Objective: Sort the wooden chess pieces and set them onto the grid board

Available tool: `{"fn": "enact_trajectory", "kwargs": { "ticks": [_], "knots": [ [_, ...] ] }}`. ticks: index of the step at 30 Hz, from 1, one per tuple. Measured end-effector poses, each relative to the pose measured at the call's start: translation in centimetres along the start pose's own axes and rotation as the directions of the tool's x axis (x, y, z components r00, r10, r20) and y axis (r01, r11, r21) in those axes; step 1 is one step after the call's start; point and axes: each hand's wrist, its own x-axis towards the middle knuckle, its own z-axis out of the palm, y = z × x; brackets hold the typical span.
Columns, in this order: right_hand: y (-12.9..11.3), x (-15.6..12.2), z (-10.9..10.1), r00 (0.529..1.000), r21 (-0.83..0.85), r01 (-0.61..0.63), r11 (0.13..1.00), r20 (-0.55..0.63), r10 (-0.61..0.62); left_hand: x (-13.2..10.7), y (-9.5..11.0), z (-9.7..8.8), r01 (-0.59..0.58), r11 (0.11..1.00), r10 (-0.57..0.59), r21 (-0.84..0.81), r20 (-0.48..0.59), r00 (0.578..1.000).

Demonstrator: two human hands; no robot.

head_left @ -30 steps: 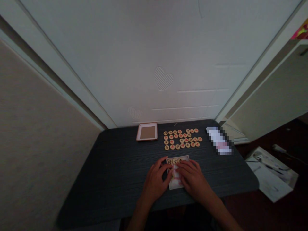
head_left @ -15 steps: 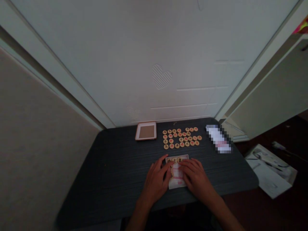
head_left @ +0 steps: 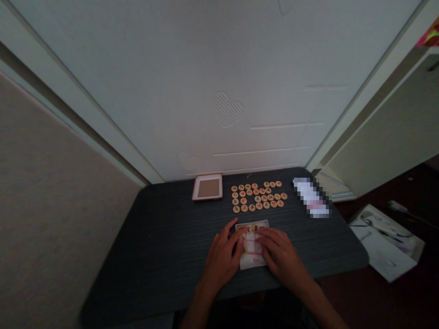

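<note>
A small white tray [head_left: 253,260] with pink lines lies near the front of the dark table [head_left: 164,246], with a few round wooden game pieces along its far edge. My left hand [head_left: 222,260] rests at the tray's left side, fingers spread and touching it. My right hand [head_left: 281,258] lies at the right side with fingers extended onto the tray. Several round wooden pieces [head_left: 258,197] with red and black marks lie in rows farther back.
A flat square lid or box [head_left: 207,188] sits at the back, left of the pieces. A blurred-out object [head_left: 311,197] lies at the back right. A white wall stands behind the table. Papers [head_left: 387,244] lie on the floor to the right.
My right hand has slid slightly right off the tray's middle, uncovering more of its pink lines. My left hand has barely moved.
</note>
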Motion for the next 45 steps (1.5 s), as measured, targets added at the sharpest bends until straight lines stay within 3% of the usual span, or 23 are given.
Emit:
{"fn": "enact_trajectory", "kwargs": {
  "ticks": [8, 15, 23, 31, 37, 45],
  "knots": [
    [3.3, -1.2, -1.5, 0.964, 0.094, -0.157, 0.983, -0.2, 0.173, 0.4, -0.9, 0.2, 0.048, 0.971, -0.077, -0.233, -0.115, 0.99],
    [5.9, -2.0, -1.8, 0.916, 0.167, -0.287, 0.943, -0.242, 0.321, 1.8, -1.9, -1.6, 0.089, 0.896, -0.165, -0.434, -0.14, 0.976],
    [6.0, -2.2, -1.8, 0.821, 0.331, -0.444, 0.833, -0.223, 0.526, 6.0, -1.8, -4.5, 0.005, 0.963, -0.048, -0.268, -0.154, 0.987],
    [6.0, -2.5, -1.8, 0.792, 0.393, -0.485, 0.781, -0.182, 0.583, 9.2, -0.6, -6.2, -0.081, 0.983, 0.055, -0.163, -0.157, 0.986],
    [5.5, -2.4, -2.2, 0.78, 0.391, -0.53, 0.753, -0.125, 0.614, 10.2, -1.6, -6.0, -0.084, 0.986, 0.066, -0.142, -0.132, 0.989],
    [5.7, -2.4, -2.1, 0.774, 0.359, -0.542, 0.76, -0.141, 0.618, 9.9, -4.2, -4.0, -0.043, 0.988, 0.016, -0.149, -0.179, 0.984]
  ]
}}
